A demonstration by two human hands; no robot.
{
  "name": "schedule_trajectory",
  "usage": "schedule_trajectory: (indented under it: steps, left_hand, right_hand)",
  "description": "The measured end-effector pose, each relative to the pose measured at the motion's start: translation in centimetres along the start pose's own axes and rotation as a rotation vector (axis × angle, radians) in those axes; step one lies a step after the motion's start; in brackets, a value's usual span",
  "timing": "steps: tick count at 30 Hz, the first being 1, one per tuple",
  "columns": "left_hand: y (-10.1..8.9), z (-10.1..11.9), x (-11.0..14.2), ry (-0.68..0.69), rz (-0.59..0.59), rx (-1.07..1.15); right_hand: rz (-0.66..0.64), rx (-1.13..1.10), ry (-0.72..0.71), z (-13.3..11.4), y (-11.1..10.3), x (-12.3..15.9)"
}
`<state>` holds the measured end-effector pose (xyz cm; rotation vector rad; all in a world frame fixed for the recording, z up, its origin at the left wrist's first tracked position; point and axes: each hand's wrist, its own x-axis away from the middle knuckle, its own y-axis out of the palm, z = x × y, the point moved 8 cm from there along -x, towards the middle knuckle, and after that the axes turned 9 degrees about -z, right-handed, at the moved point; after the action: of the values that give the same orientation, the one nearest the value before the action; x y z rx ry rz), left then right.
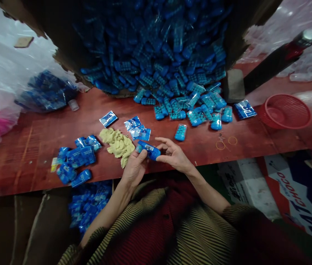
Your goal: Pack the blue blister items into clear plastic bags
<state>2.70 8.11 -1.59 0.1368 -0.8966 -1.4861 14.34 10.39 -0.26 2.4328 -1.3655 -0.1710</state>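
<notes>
Over the table's front edge, my left hand (pixel 137 162) grips one end of a small blue container in a printed sleeve (pixel 152 151), its barcode facing up. My right hand (pixel 174 156) has its thumb and a finger at the other end, with the index finger lifted off. Just beyond lie flat blue printed sleeves (pixel 137 129) and another sleeve (pixel 108 119). A crumpled yellow-green cloth (pixel 117 143) is beside my left hand. To the right stands a clear container of blue balls (pixel 180 132). Sleeved containers (pixel 80 156) form a pile at the left.
A large open box (pixel 234 22) spills clear blue-filled containers (pixel 172 84) onto the red table (pixel 42 136). Right of it are a dark-handled hammer (pixel 272 66), a stack of sleeves (pixel 245 109), a red basket (pixel 285 112) and rubber bands (pixel 232 140). More sleeved containers (pixel 88 206) lie below the edge.
</notes>
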Motion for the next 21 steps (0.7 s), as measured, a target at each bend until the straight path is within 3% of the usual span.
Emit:
schedule_trajectory:
  steps: [11, 15, 21]
  left_hand:
    - [-0.1, -1.1, 0.2, -0.045, 0.098, 0.163]
    - [0.3, -1.3, 0.1, -0.132, 0.005, 0.079]
    - [1.1, -1.2, 0.3, -0.169, -0.141, 0.054]
  right_hand:
    - [0.028, -0.023, 0.002, 0.6, 0.6, 0.1]
    - [0.030, 0.029, -0.004, 0.8, -0.3, 0.0]
    - [-0.092, 0.056, 0.006, 1.5, 0.1, 0.2]
